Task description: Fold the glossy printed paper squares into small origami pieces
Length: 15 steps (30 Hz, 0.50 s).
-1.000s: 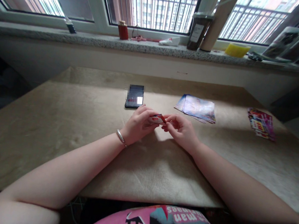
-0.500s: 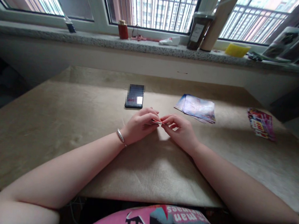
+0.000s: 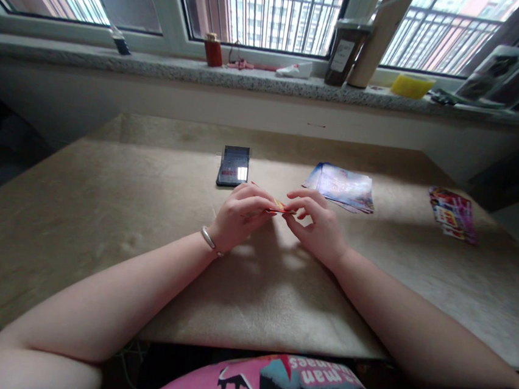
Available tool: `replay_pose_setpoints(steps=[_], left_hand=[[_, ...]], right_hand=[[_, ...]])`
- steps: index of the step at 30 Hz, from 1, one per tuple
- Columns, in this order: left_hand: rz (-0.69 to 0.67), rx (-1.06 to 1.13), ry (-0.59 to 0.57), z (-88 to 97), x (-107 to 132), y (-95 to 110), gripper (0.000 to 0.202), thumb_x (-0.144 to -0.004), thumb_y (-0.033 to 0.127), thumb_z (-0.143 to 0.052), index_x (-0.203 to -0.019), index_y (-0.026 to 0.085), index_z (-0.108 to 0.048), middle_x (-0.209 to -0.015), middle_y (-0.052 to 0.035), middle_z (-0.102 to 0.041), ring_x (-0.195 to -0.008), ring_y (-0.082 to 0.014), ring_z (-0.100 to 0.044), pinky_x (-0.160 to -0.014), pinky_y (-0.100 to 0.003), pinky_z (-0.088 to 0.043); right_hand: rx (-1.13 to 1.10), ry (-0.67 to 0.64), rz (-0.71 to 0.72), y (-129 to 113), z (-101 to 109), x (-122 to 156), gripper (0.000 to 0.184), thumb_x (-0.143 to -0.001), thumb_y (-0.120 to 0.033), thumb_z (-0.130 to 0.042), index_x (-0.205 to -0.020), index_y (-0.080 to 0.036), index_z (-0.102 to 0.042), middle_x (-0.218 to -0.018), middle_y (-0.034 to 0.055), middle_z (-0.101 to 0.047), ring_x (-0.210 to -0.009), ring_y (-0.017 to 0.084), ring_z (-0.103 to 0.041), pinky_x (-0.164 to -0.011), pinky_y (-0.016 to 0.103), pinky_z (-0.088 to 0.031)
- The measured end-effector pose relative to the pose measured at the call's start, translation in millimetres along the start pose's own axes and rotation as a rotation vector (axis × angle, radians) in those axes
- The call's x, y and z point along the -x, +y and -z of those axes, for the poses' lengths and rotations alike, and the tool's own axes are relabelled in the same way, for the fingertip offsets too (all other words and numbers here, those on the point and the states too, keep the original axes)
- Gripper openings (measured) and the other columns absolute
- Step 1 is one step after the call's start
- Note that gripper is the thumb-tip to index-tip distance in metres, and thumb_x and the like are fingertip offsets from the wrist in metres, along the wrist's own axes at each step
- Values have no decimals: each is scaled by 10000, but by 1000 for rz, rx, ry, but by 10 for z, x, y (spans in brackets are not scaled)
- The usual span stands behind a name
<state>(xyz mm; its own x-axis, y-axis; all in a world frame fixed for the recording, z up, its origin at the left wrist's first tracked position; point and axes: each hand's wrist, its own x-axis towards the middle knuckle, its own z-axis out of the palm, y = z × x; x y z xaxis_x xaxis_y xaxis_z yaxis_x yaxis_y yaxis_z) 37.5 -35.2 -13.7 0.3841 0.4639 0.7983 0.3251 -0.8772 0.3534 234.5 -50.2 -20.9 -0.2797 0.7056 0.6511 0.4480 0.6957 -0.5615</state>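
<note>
Between my two hands is a small flat red-and-yellow packet, seen nearly edge-on; whether it is a packet or a card is hard to make out. My left hand, with a silver bangle at the wrist, wraps around its left end. At the right end, the thumb and index finger of my right hand pinch it, with the other fingers curved above. Both hands are just over the table. Behind my right hand lies a fanned stack of pale blue-purple cards.
A dark phone lies just beyond my left hand. Several pink-red cards are spread at the right of the beige table. On the windowsill stand a red bottle, a dark jar and a yellow tape roll.
The packet has tilted, so more of its red and yellow face shows. My right hand's upper fingers have risen and spread a little; both hands stay close together.
</note>
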Motion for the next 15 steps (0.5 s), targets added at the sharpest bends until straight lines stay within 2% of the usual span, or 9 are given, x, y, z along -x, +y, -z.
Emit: replay_pose_setpoints(steps=[5,9,15], left_hand=[[48,85,8,-1,35,-31,87,-867,226,-608,-918,220,-678,-919,-38,-665,-869,-134,-607,-806,-313,-506],[58,137,59,-19,49,-53,102,-846,174,-629,-922,220,-678,-922,-32,-661,-872,-128,-609,-808,-304,-507],[108,189,87,-49,64,-61,89,-824,148,-648,-889,201,-675,-912,-33,-656,-865,-129,-617,-807,-294,-512]], right_hand=[[2,-34,63,56,22,-32,126,-814,-241,-614,-938,-260,-621,-1089,69,-611,-991,194,-585,-728,344,-552],[46,47,127,29,55,-60,112,-833,-216,-611,-927,-271,-638,-1013,49,-666,-959,188,-612,-849,393,-509],[51,131,194,-3,92,-82,104,-824,-218,-634,-872,-298,-680,-946,10,-714,-967,200,-624,-889,420,-484]])
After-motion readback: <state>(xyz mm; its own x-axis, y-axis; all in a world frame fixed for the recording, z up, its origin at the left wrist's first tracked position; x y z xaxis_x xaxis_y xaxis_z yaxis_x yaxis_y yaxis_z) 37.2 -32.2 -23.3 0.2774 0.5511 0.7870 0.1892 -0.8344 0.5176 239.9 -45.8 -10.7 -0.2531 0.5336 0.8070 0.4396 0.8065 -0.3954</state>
